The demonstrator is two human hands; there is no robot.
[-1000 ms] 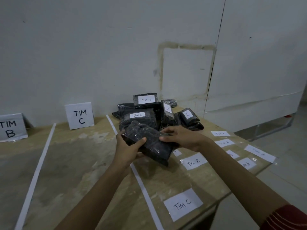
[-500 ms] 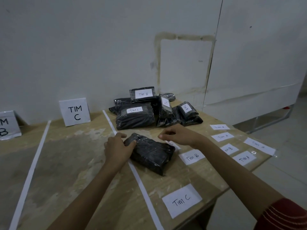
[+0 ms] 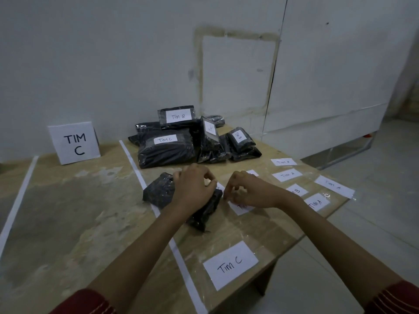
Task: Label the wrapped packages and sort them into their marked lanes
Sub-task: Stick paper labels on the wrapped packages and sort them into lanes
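The left hand (image 3: 195, 189) is laid on the package (image 3: 158, 193), fingers curled, thumb and forefinger nearly closed. Whether anything is pinched in that grip cannot be told. The right hand (image 3: 251, 192) is held just beside it, fingertips bent down at the edge of a label (image 3: 243, 207); its grip cannot be told either. The package is shown flat on the table (image 3: 90, 211), lying across the white tape line (image 3: 181, 264). A pile (image 3: 165, 150) of labelled packages is seen behind it, and a "TIM C" sign (image 3: 73, 142) is stood to the left. Further slips (image 3: 286, 174) are spread along the right edge.
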